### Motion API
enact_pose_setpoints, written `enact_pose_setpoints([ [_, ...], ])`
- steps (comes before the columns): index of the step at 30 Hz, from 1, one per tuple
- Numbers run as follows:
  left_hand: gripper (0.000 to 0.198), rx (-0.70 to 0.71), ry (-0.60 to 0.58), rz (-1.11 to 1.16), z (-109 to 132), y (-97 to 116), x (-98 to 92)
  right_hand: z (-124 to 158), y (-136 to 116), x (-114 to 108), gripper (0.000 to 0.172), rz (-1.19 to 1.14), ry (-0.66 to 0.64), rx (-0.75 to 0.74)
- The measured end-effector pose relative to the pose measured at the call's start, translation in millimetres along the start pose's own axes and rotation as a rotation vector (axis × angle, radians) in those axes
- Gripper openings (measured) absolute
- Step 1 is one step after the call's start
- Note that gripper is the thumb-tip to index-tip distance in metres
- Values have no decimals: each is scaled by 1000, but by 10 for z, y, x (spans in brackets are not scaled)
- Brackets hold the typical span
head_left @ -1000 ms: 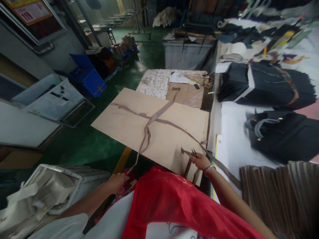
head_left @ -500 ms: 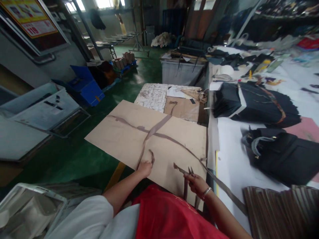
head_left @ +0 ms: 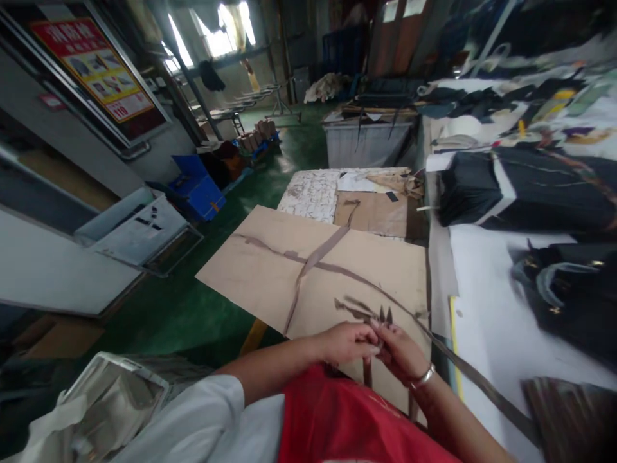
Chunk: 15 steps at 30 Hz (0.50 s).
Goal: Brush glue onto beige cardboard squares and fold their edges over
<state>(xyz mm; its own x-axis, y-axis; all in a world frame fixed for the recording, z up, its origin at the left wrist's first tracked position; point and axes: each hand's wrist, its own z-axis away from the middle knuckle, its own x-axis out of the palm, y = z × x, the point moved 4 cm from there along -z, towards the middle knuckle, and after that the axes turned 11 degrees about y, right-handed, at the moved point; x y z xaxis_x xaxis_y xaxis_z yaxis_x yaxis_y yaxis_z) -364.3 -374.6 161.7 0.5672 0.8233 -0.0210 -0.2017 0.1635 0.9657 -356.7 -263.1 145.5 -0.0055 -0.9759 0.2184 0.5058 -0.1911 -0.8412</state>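
A beige board (head_left: 245,270) lies in front of me with brown fabric strips (head_left: 328,247) crossing over it. Above its near edge my two hands meet. My left hand (head_left: 342,342) is closed, its fingertips pinching at a strip end beside the right fingers. My right hand (head_left: 402,350) is closed on small pointed scissors (head_left: 385,315), blades up, and also on a brown strip. Two strip ends (head_left: 351,307) poke out leftward from between the hands. One strip hangs below them. The exact grip of the fingers is partly hidden.
At right, a white-covered table (head_left: 501,308) carries a tied black bundle (head_left: 470,190), a black bag (head_left: 573,289) and a brown stack (head_left: 569,411). A white bin (head_left: 164,386) stands at lower left. Beyond the board is a white patterned stack (head_left: 308,193).
My left hand has moved right with its strip end, from the board's near edge to my right hand. The whole view has turned slightly left.
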Motion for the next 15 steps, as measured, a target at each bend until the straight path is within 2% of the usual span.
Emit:
enact_pose_setpoints([
  [2, 19, 76, 9, -49, -79, 266, -14, 50, -370, -134, 48, 3, 139, -100],
  [4, 28, 116, -9, -138, -146, 473, -91, 113, -706, -359, 46, -29, 248, -167],
  [6, 35, 158, 1, -230, -202, 615, -220, 250, -1073, -637, 42, -97, 352, -359],
  [9, 37, 116, 21, -403, -216, 644, -399, 625, -1596, -1002, 37, -135, 490, -608],
  [11, 38, 75, 33, -463, -184, 584, -464, 937, -1905, -1147, 33, -116, 546, -729],
  [13, 40, 85, 38, -473, -167, 535, -459, 1249, -2173, -1195, 28, -58, 579, -837],
  [15, 41, 163, 39, -455, -206, 563, -357, 1523, -2405, -1132, 23, 43, 576, -900],
])
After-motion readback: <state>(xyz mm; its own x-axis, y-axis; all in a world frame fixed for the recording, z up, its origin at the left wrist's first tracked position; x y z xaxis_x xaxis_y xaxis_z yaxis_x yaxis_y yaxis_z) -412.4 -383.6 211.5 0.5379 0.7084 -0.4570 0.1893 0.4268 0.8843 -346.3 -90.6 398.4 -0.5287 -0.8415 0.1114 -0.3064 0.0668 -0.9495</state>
